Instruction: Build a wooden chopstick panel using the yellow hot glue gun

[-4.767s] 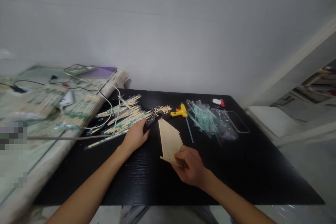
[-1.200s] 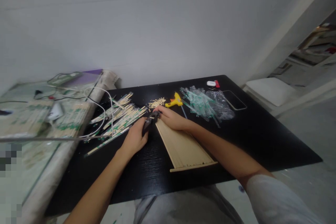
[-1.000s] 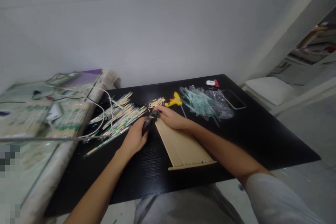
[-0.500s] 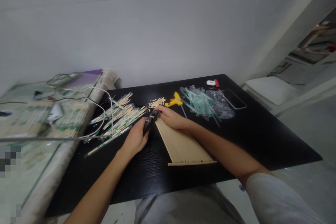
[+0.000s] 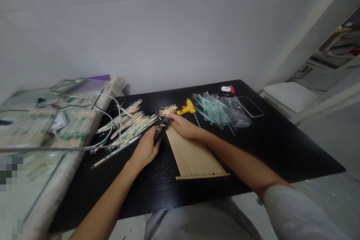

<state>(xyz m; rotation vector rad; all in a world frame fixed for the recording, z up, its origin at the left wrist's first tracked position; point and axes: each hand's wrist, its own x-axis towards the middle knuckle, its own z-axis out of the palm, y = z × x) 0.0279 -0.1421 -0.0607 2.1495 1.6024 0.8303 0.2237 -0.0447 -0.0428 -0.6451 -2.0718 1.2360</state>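
Observation:
A flat panel made of pale wooden sticks (image 5: 194,155) lies on the black table (image 5: 281,146), its pointed end towards the wall. My left hand (image 5: 145,149) is closed round the handles of dark cutting pliers (image 5: 161,129), whose jaws sit at the panel's pointed tip. My right hand (image 5: 182,125) rests on that far end of the panel with its fingers pressed down on the sticks, right beside the plier jaws.
Wrapped and bare chopsticks (image 5: 128,125) are heaped at the left, crossed by a white cable (image 5: 112,114). Short stick offcuts (image 5: 168,110), a yellow glue gun (image 5: 186,107), empty plastic wrappers (image 5: 222,114), a phone (image 5: 251,107) and a small white and red object (image 5: 227,89) lie behind. A cluttered surface adjoins on the left.
Since 4.8 s ago my right hand moved from the panel's near end to its pointed tip by the pliers. Over the last second the panel's near end swung slightly left.

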